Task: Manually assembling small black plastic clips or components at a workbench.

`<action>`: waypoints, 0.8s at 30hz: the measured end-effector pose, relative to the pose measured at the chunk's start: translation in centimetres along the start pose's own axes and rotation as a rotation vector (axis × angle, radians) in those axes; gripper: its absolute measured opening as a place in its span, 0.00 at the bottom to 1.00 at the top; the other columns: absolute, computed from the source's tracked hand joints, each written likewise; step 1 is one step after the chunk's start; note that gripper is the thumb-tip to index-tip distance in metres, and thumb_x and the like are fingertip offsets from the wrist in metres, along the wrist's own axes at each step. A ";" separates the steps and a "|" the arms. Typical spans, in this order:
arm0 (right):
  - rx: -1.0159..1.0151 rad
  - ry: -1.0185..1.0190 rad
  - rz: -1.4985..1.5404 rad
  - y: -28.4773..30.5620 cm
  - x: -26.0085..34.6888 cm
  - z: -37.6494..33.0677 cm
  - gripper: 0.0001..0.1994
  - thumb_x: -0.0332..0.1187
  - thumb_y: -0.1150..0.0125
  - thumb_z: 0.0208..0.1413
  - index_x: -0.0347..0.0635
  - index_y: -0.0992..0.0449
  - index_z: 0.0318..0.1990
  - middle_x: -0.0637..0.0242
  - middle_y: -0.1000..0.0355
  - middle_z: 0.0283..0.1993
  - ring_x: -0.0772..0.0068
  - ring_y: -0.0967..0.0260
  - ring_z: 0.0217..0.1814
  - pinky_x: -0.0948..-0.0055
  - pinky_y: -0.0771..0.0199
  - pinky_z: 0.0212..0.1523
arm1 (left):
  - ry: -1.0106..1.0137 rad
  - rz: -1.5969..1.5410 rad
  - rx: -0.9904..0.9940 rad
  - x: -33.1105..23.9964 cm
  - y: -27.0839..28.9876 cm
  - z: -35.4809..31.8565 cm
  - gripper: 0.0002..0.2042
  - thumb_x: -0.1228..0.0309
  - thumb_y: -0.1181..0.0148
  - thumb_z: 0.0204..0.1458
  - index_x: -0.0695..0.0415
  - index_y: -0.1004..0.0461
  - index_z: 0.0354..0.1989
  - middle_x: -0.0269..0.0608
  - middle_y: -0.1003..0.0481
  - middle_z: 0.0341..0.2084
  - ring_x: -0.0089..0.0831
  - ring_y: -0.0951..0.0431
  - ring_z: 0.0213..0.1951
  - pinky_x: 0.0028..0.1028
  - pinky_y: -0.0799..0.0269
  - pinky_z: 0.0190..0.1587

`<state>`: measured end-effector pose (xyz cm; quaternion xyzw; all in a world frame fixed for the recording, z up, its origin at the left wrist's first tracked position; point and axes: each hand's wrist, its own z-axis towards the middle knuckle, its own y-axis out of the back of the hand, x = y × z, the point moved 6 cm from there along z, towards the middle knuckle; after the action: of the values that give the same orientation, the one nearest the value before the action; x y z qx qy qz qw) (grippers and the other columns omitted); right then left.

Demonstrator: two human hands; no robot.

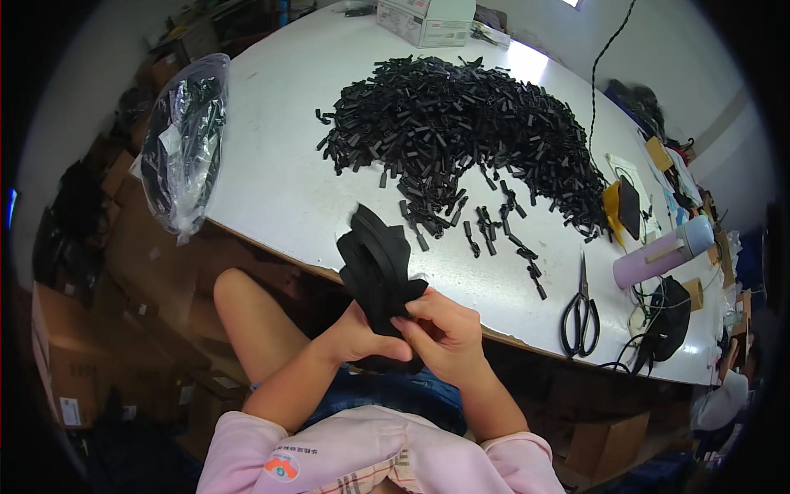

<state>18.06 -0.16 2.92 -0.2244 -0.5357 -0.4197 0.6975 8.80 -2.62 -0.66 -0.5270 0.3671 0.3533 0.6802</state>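
A bundle of flat black fabric strips [377, 259] stands up from my hands, just off the table's near edge, its loose ends fanned out at the top. My left hand [362, 336] is wrapped round its lower part, thumb across the front. The fingers of my right hand [447, 331] pinch the bundle's right edge low down; what exactly lies between the fingertips is hidden. Beyond the hands, a big heap of small black clip-like pieces [461, 111] covers the middle of the white table [271, 107]. Several pieces lie scattered on its near side.
Black-handled scissors [581, 317] lie to the right near the edge, by a lilac bottle [654, 259] and a black cable bundle [666, 325]. A phone in a yellow holder [623, 210] is beside the heap. A clear bag [185, 148] overhangs the left edge; a carton [426, 23] stands far back.
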 end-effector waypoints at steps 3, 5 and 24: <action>-0.108 0.052 -0.065 0.7 0.0 -0.2 0.06 0.21 0.42 0.39 0.36 0.29 0.29 0.69 0.37 0.21 0.86 0.44 0.16 0.87 0.47 0.15 | 0.133 -0.020 -0.006 1.0 0.9 -0.7 0.25 0.75 0.35 0.32 0.59 0.36 0.43 0.34 0.32 0.36 0.23 0.34 0.41 0.23 0.39 0.44; -0.232 -0.017 0.059 1.8 -0.2 -0.2 0.07 0.21 0.42 0.39 0.37 0.29 0.30 0.68 0.37 0.24 0.86 0.44 0.17 0.86 0.43 0.17 | 0.181 -0.063 -0.052 1.3 1.1 -0.8 0.21 0.77 0.37 0.35 0.58 0.34 0.41 0.32 0.32 0.35 0.21 0.34 0.39 0.21 0.38 0.42; -0.814 0.279 -0.551 7.6 8.7 -3.3 0.04 0.17 0.53 0.38 0.33 0.35 0.24 0.59 0.36 0.29 0.78 0.41 0.25 0.84 0.39 0.27 | 0.016 0.015 -0.368 1.1 2.1 -0.3 0.09 0.71 0.49 0.48 0.63 0.32 0.34 0.39 0.29 0.28 0.24 0.28 0.27 0.22 0.31 0.33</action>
<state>26.77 -1.53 11.02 -0.2701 -0.2700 -0.7885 0.4820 7.44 -2.42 -2.60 -0.6425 0.3055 0.4156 0.5667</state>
